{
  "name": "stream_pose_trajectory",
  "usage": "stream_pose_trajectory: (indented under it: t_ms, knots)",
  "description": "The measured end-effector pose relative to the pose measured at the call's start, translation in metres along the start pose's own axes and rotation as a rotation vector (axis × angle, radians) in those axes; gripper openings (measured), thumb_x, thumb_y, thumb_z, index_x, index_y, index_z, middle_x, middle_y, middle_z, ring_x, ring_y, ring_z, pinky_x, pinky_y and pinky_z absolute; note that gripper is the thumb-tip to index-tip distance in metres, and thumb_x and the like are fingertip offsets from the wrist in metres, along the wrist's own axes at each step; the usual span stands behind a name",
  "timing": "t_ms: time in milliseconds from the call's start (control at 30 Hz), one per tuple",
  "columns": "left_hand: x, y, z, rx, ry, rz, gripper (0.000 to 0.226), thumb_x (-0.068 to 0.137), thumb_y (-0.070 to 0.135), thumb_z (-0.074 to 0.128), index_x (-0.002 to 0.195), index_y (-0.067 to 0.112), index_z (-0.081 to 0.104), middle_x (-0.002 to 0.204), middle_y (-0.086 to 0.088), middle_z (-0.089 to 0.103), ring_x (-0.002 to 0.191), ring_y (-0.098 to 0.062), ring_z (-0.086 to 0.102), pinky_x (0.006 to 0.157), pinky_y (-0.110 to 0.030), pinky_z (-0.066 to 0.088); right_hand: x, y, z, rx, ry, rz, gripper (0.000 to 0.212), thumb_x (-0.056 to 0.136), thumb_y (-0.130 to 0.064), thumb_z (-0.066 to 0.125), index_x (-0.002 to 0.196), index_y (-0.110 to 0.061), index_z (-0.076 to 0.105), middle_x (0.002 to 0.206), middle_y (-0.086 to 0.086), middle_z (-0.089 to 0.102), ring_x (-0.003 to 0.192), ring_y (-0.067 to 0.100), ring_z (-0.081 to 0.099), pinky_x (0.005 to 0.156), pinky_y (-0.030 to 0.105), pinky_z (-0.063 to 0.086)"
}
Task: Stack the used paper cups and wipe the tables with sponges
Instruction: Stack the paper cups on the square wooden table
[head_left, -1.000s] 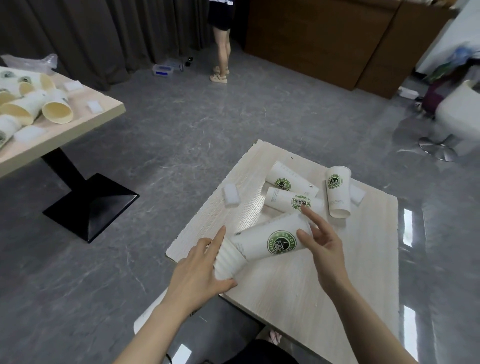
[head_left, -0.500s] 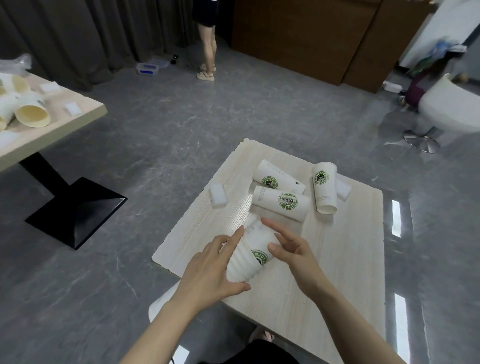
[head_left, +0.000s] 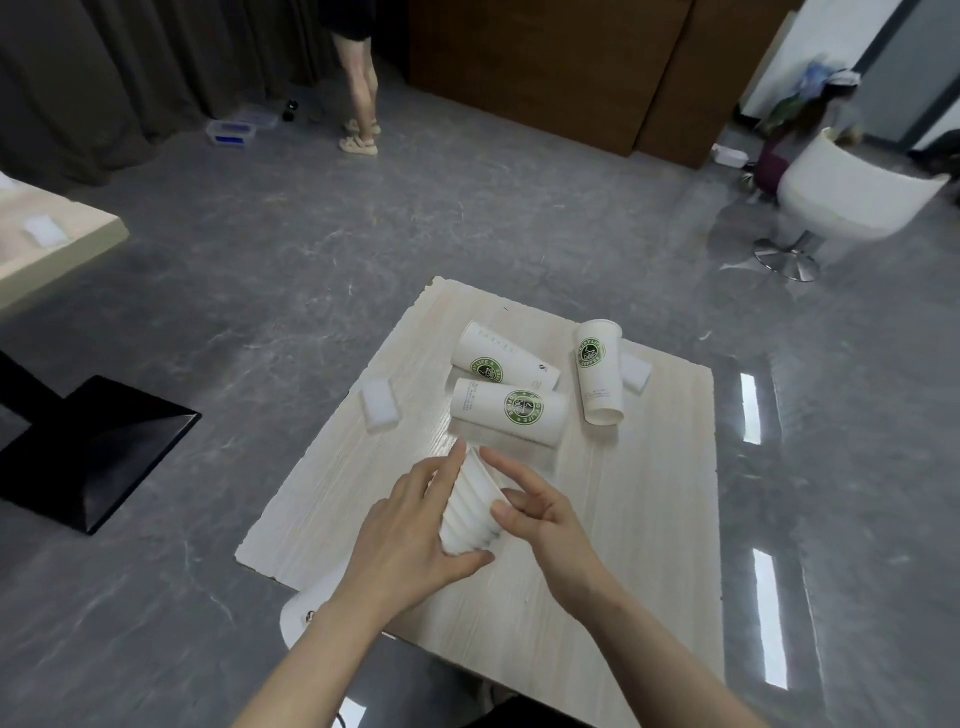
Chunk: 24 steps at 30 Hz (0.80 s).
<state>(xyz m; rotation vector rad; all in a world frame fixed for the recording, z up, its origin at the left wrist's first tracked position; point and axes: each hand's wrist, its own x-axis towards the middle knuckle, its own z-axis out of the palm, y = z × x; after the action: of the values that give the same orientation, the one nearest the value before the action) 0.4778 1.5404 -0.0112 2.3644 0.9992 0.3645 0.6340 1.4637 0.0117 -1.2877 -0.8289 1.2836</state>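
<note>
Both hands met over the near half of the pale wood-grain square table (head_left: 649, 545), holding a nested stack of white paper cups (head_left: 470, 512) between them. The stack leaned with its rims toward the person and its closed end pointing away, and the stepped rims showed as ridges down its side. The left hand (head_left: 410, 535) wrapped the stack from the left, the forefinger laid straight along its side and the thumb hooked under the lowest rim. The right hand (head_left: 540, 512) held it from the right: the forefinger stretched along the upper part, the thumb pressed against the side, the other fingers curled in.

Beyond the hands, 3 loose white paper cups with round green logos lay on their sides. The nearest lying cup (head_left: 509, 411) sat just past the stack's far end, crosswise. The second lying cup (head_left: 504, 364) lay just behind it, touching or nearly so; which could not be told. The third lying cup (head_left: 600, 371) lay to the right, its open mouth toward the person.

A white rectangular sponge (head_left: 381, 405) rested near the table's left edge, apart from the cups. Another white sponge (head_left: 635, 370) lay right beside the third cup, on its right.

Across the grey floor (head_left: 260, 260), a second light wood table (head_left: 57, 249) showed at the left edge, bearing a small white sponge (head_left: 44, 230). A white swivel chair (head_left: 852, 202) stood far right, and a standing person's legs (head_left: 362, 88) showed at the back.
</note>
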Motion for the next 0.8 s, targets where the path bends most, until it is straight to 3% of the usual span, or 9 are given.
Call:
stream_pose_trajectory:
  t_ms: [300,367,500,700,800]
  knots:
    - [0.040,0.009,0.012,0.002,-0.031,0.003,0.104,0.064,0.069,0.055,0.150,0.041,0.003,0.135,0.013,0.035,0.116,-0.009,0.047,0.078,-0.030,0.050,0.023,-0.004,-0.032,0.020,-0.021,0.007,0.052,0.086,-0.012,0.062,0.136,-0.022,0.052,0.104,0.020,0.068,0.101,0.020,0.065,0.089,0.026,0.048]
    - [0.045,0.007,0.015,-0.011,-0.023,-0.013,0.104,0.064,0.069,0.056,0.149,0.044,0.001,0.134,0.014,0.035,0.115,-0.009,0.047,0.078,-0.030,0.050,0.035,-0.006,-0.046,0.030,0.094,-0.023,0.048,0.086,-0.006,0.066,0.130,-0.025,0.057,0.109,0.010,0.068,0.103,0.011,0.063,0.088,0.021,0.046]
    - [0.049,0.002,0.016,-0.050,0.000,-0.047,0.106,0.066,0.066,0.061,0.147,0.048,-0.004,0.131,0.015,0.035,0.113,-0.006,0.045,0.078,-0.027,0.049,0.070,0.000,-0.091,-0.077,0.493,0.027,0.042,0.087,-0.009,0.065,0.115,-0.039,0.063,0.123,-0.003,0.059,0.113,0.009,0.053,0.088,0.021,0.039]
    - [0.051,-0.002,0.016,-0.046,0.012,-0.070,0.104,0.064,0.069,0.058,0.142,0.056,-0.011,0.128,0.017,0.035,0.111,-0.004,0.046,0.074,-0.024,0.048,0.106,0.025,-0.120,-0.197,0.473,0.154,0.037,0.088,0.000,0.059,0.111,-0.028,0.066,0.097,-0.009,0.054,0.102,0.011,0.048,0.089,0.024,0.034]
    - [0.050,-0.004,0.017,-0.060,0.010,-0.088,0.105,0.064,0.068,0.058,0.139,0.059,-0.016,0.128,0.016,0.036,0.109,-0.004,0.047,0.074,-0.024,0.048,0.113,0.029,-0.120,-0.232,0.455,0.147,0.037,0.087,0.009,0.053,0.105,-0.018,0.069,0.072,-0.003,0.040,0.070,0.008,0.043,0.068,0.008,0.036]
